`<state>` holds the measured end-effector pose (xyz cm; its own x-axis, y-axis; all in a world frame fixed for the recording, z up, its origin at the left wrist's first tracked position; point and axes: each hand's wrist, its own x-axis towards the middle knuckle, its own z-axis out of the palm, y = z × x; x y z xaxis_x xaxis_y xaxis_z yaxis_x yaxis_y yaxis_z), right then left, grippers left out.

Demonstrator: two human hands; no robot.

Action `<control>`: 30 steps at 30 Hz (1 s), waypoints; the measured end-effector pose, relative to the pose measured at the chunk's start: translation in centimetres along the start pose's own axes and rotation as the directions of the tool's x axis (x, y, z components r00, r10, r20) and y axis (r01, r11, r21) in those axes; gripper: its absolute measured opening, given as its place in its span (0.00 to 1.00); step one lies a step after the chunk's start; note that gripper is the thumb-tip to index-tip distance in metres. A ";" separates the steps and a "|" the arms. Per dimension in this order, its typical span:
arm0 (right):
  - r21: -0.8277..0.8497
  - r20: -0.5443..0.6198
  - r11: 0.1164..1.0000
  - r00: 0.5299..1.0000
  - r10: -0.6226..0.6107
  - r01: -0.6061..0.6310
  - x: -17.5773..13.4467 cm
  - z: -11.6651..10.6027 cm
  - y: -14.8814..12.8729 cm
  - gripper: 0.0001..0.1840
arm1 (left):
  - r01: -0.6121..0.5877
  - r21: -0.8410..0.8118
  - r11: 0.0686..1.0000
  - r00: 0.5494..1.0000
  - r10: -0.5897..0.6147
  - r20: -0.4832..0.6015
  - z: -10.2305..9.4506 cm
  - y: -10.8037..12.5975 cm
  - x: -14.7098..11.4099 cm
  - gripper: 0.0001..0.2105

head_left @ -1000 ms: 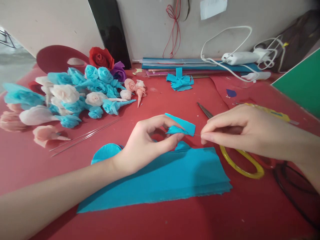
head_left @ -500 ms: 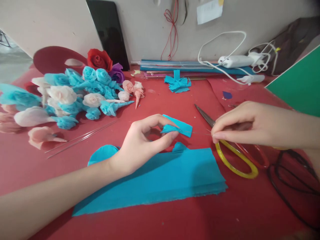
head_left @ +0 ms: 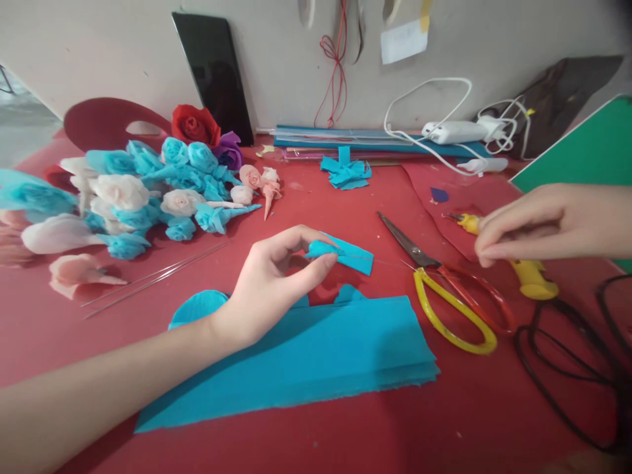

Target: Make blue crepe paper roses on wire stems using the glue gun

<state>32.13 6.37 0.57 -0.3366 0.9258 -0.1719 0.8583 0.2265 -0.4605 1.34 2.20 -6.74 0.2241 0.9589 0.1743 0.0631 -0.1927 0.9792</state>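
Note:
My left hand (head_left: 291, 280) pinches a small gathered piece of blue crepe paper (head_left: 323, 249) between thumb and fingers. Beside it a flat blue paper strip (head_left: 358, 255) lies on the table. A fine thread (head_left: 365, 259) stretches from the held paper toward my right hand (head_left: 533, 227), whose thumb and fingertips are pinched together on it. Its far end is too thin to follow. Below my left hand is a folded stack of blue crepe paper (head_left: 316, 355). Scissors (head_left: 417, 253) with one yellow and one red handle lie slightly open between my hands.
Blue, white and pink paper flowers (head_left: 123, 191) crowd the left, near thin wires (head_left: 153, 280). A yellow tool (head_left: 536, 280) with a black cord (head_left: 557, 368) sits under my right hand. A white charger (head_left: 454, 131), blue scraps (head_left: 345, 171) and a phone-like black slab (head_left: 214, 76) are at the back.
My right hand has moved right, away from the scissors, drawing out the thread. My left hand keeps the blue paper pinched. The camera view has shifted slightly.

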 end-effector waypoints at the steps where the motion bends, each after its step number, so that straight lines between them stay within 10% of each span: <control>1: -0.046 0.104 0.999 0.995 0.005 0.000 0.0 -0.2 0.4 0.24 | 0.011 -0.001 1.000 1.000 -0.011 -0.007 0.0 0.0 0.0 0.02; 10: 0.015 -0.147 0.998 0.987 0.068 -0.067 0.2 0.8 -3.3 0.07 | 0.041 -0.006 0.999 0.999 -0.041 -0.014 0.0 0.4 0.1 0.02; 19: 0.143 -0.642 0.989 0.757 0.123 -0.039 0.5 3.3 -5.8 0.10 | 0.047 -0.040 0.998 0.999 -0.046 0.019 0.0 0.2 0.0 0.02; 30: 0.591 -0.345 0.802 0.926 0.156 0.085 2.2 4.4 -5.1 0.08 | 0.059 -0.069 0.996 0.995 -0.053 0.080 -0.1 0.2 -0.2 0.02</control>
<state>25.29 5.91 -1.28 -0.0439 0.9966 0.0691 0.4312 0.0813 -0.8986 1.19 1.99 -6.54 0.2972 0.9481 0.1129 0.0088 -0.1210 0.9926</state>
